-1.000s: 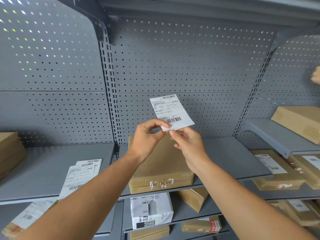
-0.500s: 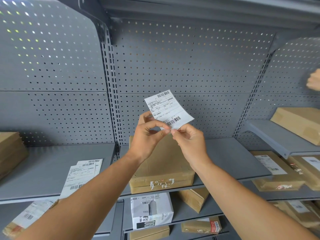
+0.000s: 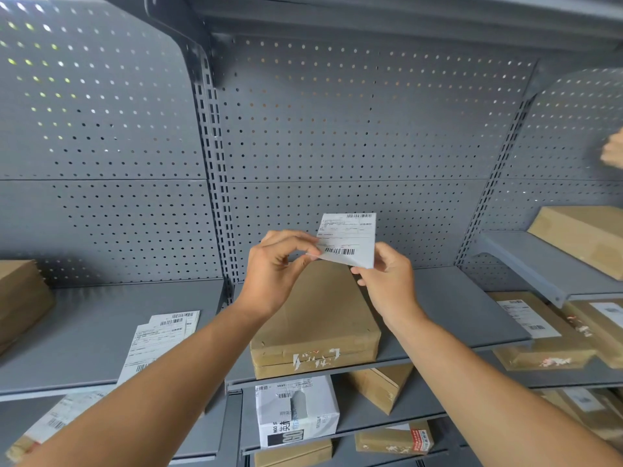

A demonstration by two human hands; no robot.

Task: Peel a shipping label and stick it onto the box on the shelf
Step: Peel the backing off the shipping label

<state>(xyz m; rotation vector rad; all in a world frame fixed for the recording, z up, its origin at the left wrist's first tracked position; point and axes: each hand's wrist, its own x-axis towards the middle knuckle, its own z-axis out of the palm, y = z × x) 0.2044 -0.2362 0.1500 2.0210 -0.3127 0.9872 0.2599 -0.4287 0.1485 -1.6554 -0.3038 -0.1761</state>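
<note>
A white shipping label (image 3: 350, 238) with barcodes is held upright in front of the grey pegboard, above a brown cardboard box (image 3: 317, 318). My left hand (image 3: 274, 269) pinches the label's lower left corner between thumb and forefinger. My right hand (image 3: 387, 281) grips its lower right edge. The box lies flat on the middle grey shelf (image 3: 465, 311), directly under both hands, with torn white tape on its front face. Whether the backing has come apart from the label cannot be made out.
A stack of spare labels (image 3: 158, 342) lies on the left shelf. More brown boxes sit at far left (image 3: 20, 298), on the right shelves (image 3: 583, 237) and below. A white printed parcel (image 3: 296, 412) stands on the lower shelf. Another person's hand (image 3: 613, 151) shows at the right edge.
The label has turned from tilted to nearly upright and shifted right. My right hand has slid to its lower right edge, while my left hand keeps pinching the left corner.
</note>
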